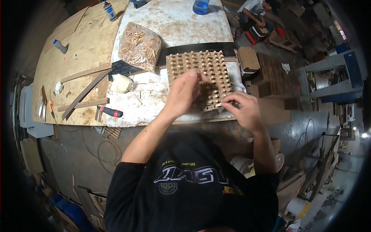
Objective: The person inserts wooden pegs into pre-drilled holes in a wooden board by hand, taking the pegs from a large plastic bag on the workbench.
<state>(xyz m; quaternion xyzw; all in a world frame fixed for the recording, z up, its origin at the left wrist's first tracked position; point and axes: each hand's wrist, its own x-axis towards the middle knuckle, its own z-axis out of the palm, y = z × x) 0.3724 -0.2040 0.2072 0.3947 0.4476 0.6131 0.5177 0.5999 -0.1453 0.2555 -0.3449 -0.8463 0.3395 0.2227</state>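
At frame centre, left hand lies flat, fingers together, on the dowel block; right hand (nearer the lower-right corner) pinches a dowel, long axis horizontal.

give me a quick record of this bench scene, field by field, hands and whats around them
setting: workshop bench with a worn white top
left hand: left hand resting flat on the wooden peg board, no grip on anything
right hand: right hand pinching a small wooden dowel at the board's near right edge
board: rows of holes, many filled with upright dowels
near left: clear bag of dowels, white glue bottle, red-handled tool
far edge: blue plastic container
background: another person crouching on the floor
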